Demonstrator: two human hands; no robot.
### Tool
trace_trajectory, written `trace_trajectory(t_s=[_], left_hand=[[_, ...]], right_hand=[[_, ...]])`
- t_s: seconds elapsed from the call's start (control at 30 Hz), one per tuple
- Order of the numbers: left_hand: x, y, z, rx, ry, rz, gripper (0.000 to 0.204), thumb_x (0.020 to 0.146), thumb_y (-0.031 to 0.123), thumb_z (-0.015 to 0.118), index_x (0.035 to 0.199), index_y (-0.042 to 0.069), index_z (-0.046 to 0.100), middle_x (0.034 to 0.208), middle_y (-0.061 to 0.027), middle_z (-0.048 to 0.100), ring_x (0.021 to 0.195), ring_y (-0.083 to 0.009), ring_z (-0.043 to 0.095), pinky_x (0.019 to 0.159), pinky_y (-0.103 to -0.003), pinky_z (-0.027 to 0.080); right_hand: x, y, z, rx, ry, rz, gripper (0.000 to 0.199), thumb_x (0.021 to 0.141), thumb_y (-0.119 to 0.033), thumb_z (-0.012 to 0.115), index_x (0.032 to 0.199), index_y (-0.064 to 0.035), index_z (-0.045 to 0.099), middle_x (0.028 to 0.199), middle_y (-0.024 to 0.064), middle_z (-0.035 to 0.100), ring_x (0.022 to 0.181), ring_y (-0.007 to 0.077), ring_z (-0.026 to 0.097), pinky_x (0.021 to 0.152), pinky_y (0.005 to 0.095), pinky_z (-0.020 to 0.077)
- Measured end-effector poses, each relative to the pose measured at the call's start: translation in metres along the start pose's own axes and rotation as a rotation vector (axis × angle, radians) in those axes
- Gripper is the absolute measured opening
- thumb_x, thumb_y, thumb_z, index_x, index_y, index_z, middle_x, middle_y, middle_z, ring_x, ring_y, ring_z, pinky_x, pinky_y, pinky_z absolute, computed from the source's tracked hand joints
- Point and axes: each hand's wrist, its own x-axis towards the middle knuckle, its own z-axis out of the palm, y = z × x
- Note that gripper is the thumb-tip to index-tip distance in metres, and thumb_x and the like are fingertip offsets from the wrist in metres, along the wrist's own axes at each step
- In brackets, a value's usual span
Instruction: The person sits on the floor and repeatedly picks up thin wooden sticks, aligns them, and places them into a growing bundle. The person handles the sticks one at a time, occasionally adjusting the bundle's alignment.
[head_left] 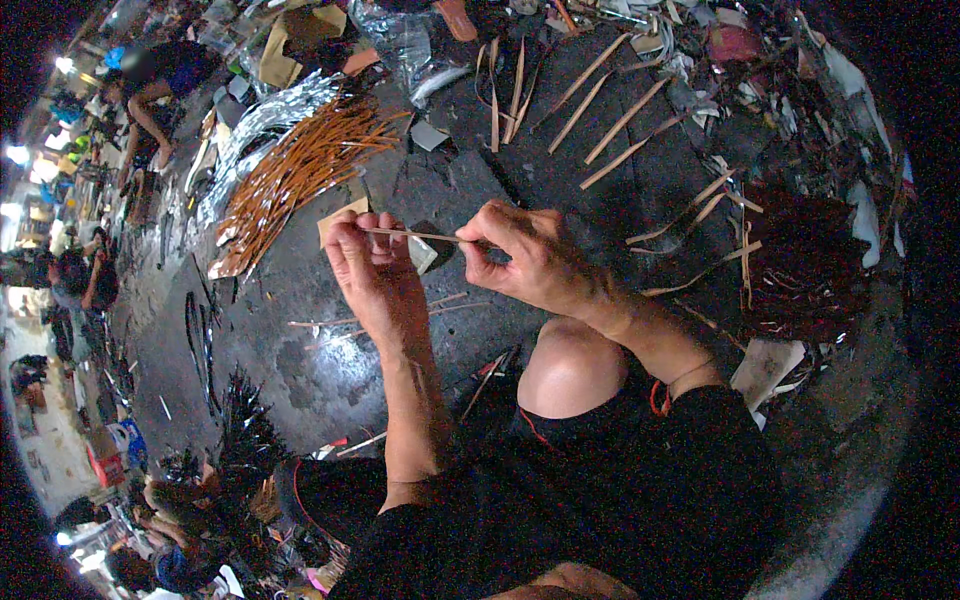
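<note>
A thin pale stick (432, 236) spans the gap between my two hands, held roughly level above the floor. My left hand (372, 270), palm up with curled fingers, grips its left end. The right end is pinched between the thumb and fingers of my right hand (520, 250). Just beyond the left fingers lies a tan piece of card (345, 215), partly hidden by them. A small pale flat piece (421, 255) shows below the stick. Several thin sticks (390, 318) are on the dark floor under my hands.
Orange-brown sticks (300, 175) lie bunched beside silvery foil (262, 125) at the far left. Pale flat strips (625, 122) lie scattered far right, near a dark reddish sheet (805, 260). Scrap lines the far edge. Other people (165, 75) are at the left. My bare knee (572, 368) is close by.
</note>
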Motion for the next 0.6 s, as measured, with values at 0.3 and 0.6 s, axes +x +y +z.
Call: trace_trajectory(t_s=[0.3, 0.6], left_hand=[[0.036, 0.040, -0.032, -0.027, 0.095, 0.148, 0.025, 0.093, 0.025, 0.055, 0.111, 0.008, 0.051, 0.097, -0.0011, 0.054, 0.080, -0.0101, 0.053, 0.068, -0.020, 0.049], [0.082, 0.101, -0.114, -0.023, 0.093, 0.231, 0.019, 0.093, 0.023, 0.056, 0.100, 0.005, 0.057, 0.092, -0.0055, 0.063, 0.077, -0.0096, 0.061, 0.063, -0.019, 0.053]], right_hand=[[-0.008, -0.002, -0.008, -0.016, -0.044, -0.028, 0.021, 0.070, -0.001, 0.069, 0.085, -0.0063, 0.055, 0.076, 0.0054, 0.062, 0.066, 0.0222, 0.065, 0.055, 0.0321, 0.0513], [-0.015, 0.000, -0.008, 0.008, -0.084, -0.047, 0.020, 0.070, 0.000, 0.068, 0.084, -0.0074, 0.055, 0.074, 0.0052, 0.060, 0.064, 0.0227, 0.064, 0.053, 0.0323, 0.0511]])
